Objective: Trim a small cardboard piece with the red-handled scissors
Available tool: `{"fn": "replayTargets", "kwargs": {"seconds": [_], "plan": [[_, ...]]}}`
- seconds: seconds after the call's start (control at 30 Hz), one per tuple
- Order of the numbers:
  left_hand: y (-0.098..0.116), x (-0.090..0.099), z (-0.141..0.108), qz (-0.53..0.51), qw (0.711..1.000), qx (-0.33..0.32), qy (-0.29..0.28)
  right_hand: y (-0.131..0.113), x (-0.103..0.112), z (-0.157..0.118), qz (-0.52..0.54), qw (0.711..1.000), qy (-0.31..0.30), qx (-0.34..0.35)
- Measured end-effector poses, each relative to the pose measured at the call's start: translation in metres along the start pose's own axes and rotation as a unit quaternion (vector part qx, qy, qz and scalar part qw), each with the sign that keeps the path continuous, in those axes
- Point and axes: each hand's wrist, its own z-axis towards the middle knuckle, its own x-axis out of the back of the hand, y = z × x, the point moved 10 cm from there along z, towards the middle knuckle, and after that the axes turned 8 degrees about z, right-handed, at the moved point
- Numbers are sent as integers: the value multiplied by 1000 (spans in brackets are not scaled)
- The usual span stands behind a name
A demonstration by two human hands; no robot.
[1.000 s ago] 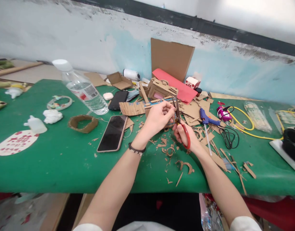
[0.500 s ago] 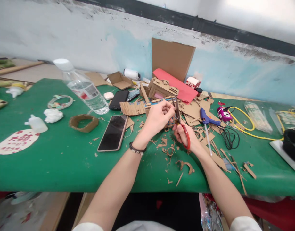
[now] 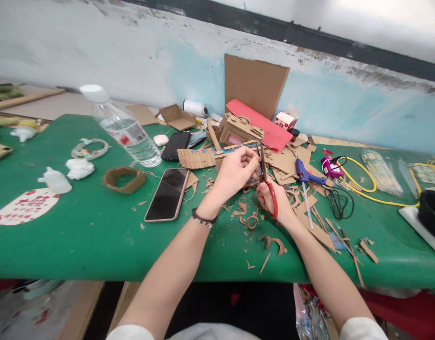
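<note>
Red-handled scissors (image 3: pixel 273 203) are gripped in my right hand (image 3: pixel 270 198), blades pointing up and away from me. My left hand (image 3: pixel 240 167) is closed in a pinch right beside the blades; whatever sits between its fingertips is too small and hidden to make out. Behind my hands lies a piece of cardboard with blue print (image 3: pixel 234 150). A camera-shaped cardboard model (image 3: pixel 243 130) with a pinkish window stands just beyond. Cardboard scraps (image 3: pixel 251 221) are strewn on the green tabletop (image 3: pixel 107 245) below my hands.
Left of my hands are a phone (image 3: pixel 167 194), a cardboard ring (image 3: pixel 124 180) and a tilted-looking water bottle (image 3: pixel 128 130). To the right lie a blue glue gun (image 3: pixel 307 174), a purple plug block (image 3: pixel 331 167) with a yellow cable, and a bag of sticks (image 3: pixel 382 172). A cardboard sheet (image 3: pixel 254 85) leans on the wall.
Both hands stay almost in place. The scissors have turned slightly, and their blades look a little closer to upright. The view has shifted a touch.
</note>
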Motion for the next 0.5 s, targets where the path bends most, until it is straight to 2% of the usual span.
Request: {"fn": "replayTargets", "kwargs": {"seconds": [0.27,0.5], "plan": [[-2,-3,0,-14,1000,1,-1,6,-2,0,-2,1000,16,-5],[-7,-15,-4,-22,1000,-11,-7,13,7,2,-21,997,67,-14]]}}
